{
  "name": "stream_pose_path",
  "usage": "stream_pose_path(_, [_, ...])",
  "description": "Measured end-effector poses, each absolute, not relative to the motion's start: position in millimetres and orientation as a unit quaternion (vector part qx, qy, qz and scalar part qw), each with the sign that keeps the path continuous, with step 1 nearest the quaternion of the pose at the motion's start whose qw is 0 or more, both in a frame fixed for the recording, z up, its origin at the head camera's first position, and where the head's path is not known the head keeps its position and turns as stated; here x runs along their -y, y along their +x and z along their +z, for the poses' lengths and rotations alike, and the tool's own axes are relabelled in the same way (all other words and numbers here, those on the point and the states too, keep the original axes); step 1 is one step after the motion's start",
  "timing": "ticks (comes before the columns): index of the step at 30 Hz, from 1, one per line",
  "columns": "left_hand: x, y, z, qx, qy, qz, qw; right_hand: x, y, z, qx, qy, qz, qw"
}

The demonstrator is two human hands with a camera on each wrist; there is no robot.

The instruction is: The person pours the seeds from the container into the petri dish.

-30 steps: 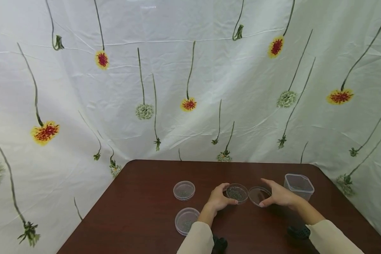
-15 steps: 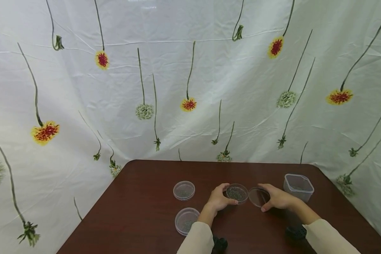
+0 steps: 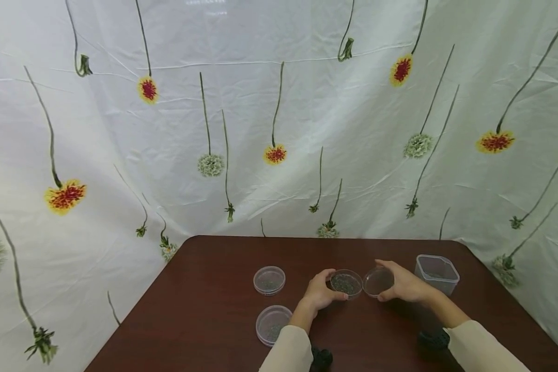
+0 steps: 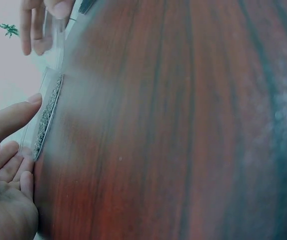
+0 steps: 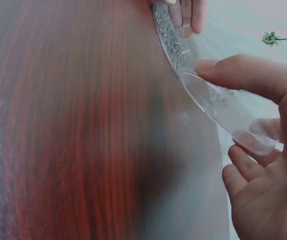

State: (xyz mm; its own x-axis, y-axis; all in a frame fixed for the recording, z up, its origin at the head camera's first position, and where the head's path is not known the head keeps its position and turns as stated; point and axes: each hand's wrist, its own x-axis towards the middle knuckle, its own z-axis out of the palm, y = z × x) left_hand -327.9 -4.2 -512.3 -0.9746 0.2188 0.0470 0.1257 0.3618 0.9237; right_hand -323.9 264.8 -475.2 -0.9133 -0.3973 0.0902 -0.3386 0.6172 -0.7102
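My left hand (image 3: 320,291) grips a clear petri dish (image 3: 346,283) by its rim, thumb on the near side and fingers round the far side. Small dark grains cover the bottom of this dish, and they show through its wall in the left wrist view. To its right, my right hand (image 3: 405,281) holds a clear, shallow round lid (image 3: 378,282) between thumb and fingers. The lid is tilted and looks bare inside. Its left edge meets or nearly meets the dish's right rim; in the right wrist view the lid (image 5: 223,112) slightly overlaps the dish.
Two more petri dishes, a far one (image 3: 269,280) and a near one (image 3: 273,325), stand left of my left hand with some grains inside. A clear plastic tub (image 3: 437,274) stands behind my right hand. The brown table (image 3: 204,310) ends at a flowered cloth (image 3: 242,196).
My right hand has moved slightly left with the lid, and the lid's tilt has changed. My left hand and its dish have stayed nearly still.
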Motion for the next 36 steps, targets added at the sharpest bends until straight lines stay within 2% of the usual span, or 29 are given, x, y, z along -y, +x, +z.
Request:
stream_pose_path(7, [5.6, -319.6, -502.2, -0.83, 0.108, 0.545, 0.047, -257.6, -327.1, -471.3, -0.878, -0.217, -0.426, 0.02])
stream_pose_path(15, [4.1, -326.1, -510.1, -0.826, 0.102, 0.553, 0.039, -250.0, -332.3, -469.7, -0.854, -0.198, -0.479, 0.03])
stream_pose_path(22, [5.0, -324.8, -507.2, -0.832, 0.107, 0.543, 0.036, -241.6, -331.8, -470.3, -0.821, -0.218, -0.526, 0.039])
stream_pose_path(36, [5.4, -322.1, -503.7, -0.833, 0.107, 0.541, 0.048, -222.4, -334.0, -477.4, -0.814, -0.228, -0.533, 0.039])
